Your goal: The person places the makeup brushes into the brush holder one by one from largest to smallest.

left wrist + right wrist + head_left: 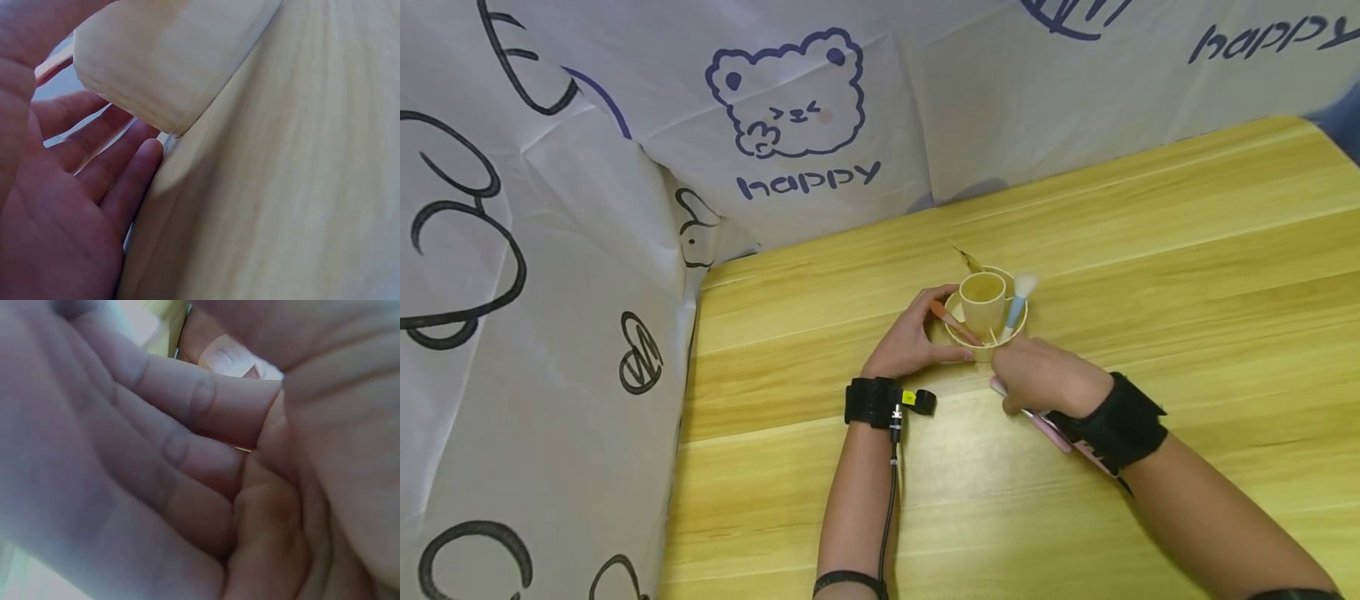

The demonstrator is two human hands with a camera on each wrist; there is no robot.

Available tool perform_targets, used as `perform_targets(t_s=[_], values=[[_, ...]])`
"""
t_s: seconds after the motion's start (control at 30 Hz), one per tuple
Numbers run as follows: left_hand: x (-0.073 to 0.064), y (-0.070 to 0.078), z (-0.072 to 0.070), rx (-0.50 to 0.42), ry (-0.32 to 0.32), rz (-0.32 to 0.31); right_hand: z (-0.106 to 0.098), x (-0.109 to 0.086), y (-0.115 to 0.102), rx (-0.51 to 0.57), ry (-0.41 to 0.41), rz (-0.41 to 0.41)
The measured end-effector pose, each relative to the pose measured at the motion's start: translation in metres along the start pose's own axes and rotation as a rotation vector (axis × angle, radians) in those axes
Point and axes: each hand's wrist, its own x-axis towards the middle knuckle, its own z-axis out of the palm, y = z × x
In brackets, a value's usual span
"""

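A cream round holder (983, 355) with a ring-shaped outer tray and a taller cup (983, 310) in its middle stands on the table. My left hand (912, 340) grips its left side, thumb at the front and fingers behind; the left wrist view shows the holder's pale wall (156, 56) between them. An orange brush (953, 322) and a blue-handled brush (1020, 304) with white bristles lean in the ring. My right hand (1047, 377) is at the front right rim, fingers curled; I cannot tell what they hold. Thin pale tips show beside its fingertips.
A gold pointed item (970, 259) sticks out at the holder's back. Something pink and flat (1051, 433) lies under my right hand and wrist. The wood-grain table (775, 467) meets a white printed cloth (820, 217) at the back and left.
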Motion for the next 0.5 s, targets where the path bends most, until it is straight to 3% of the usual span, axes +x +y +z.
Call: perform_targets(t_s=[0.23, 0.5], values=[[0.0000, 0.0003, -0.0003, 0.007, -0.007, -0.005, -0.0005, 0.0004, 0.0006, 0.018, -0.004, -0.026], [0.0004, -0.0007, 0.0003, -0.010, 0.001, -0.001, -0.0024, -0.0004, 0.0015, 0.025, 0.042, -0.116]])
